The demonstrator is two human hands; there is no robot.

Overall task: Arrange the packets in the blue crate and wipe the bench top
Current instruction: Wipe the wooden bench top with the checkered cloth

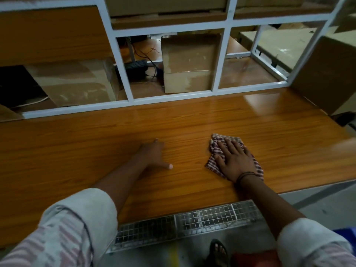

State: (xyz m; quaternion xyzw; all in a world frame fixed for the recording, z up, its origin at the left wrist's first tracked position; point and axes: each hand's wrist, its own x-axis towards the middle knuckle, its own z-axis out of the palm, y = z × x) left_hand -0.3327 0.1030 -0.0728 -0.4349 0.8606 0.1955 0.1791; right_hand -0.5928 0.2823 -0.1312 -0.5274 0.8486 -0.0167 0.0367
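A wooden bench top fills the middle of the head view. My right hand lies flat, fingers spread, pressing a red-and-white checked cloth onto the bench at the centre right. My left hand rests flat on the bare wood to the left of the cloth, thumb stuck out, holding nothing. A sliver of blue crate shows at the lower right edge, mostly hidden by my right sleeve. No packets are in view.
A white metal frame rises along the bench's far edge, with cardboard boxes and cables behind it. Another large box stands at the right end. A wire mesh panel lies below the front edge, near my sandalled foot.
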